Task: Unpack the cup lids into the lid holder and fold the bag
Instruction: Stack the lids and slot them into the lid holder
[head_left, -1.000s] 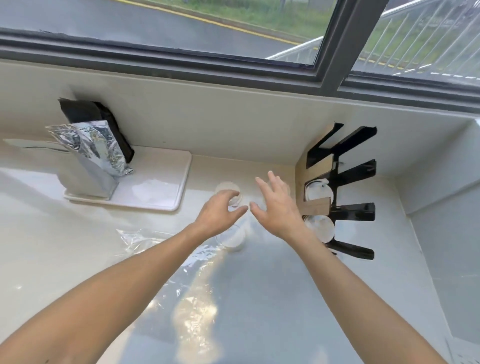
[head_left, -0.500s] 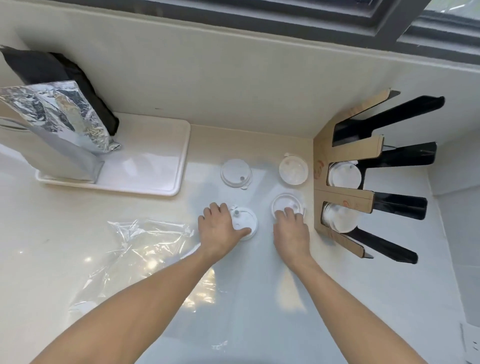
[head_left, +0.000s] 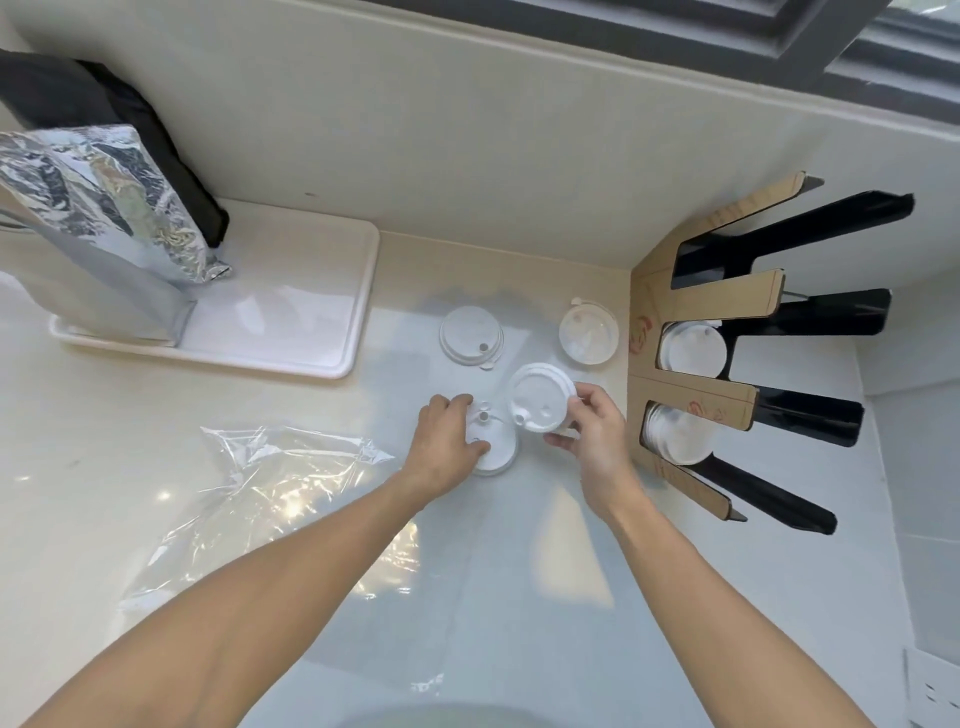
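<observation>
Head view, looking down on a pale surface (head_left: 78, 467) with the job roughly midway. Lid holder (head_left: 696, 400) at the right, of cardboard and black dividers, already carrying white lids in two of its slots: one stack (head_left: 693, 351) in the upper filled slot, another (head_left: 675, 436) in the slot below; exact counts impossible to tell. Right hand (head_left: 597, 431) with fingers (head_left: 563, 441) clenched around a tilted lid (head_left: 540, 397), raised off the surface, just beside the holder and apparently headed for it. Left hand (head_left: 447, 441) with fingers curled over a second lid (head_left: 493, 441) lying flat; seemingly grasping its edge. Two more lids loose on the surface farther back: one (head_left: 470, 335) toward the tray (head_left: 332, 358), one (head_left: 588, 335) near the holder. Clear plastic bag (head_left: 270, 488) emptied, crumpled and spread flat at the left, not yet folded. Left to do, by this reckoning: four lids into the holder, then folding the bag.
</observation>
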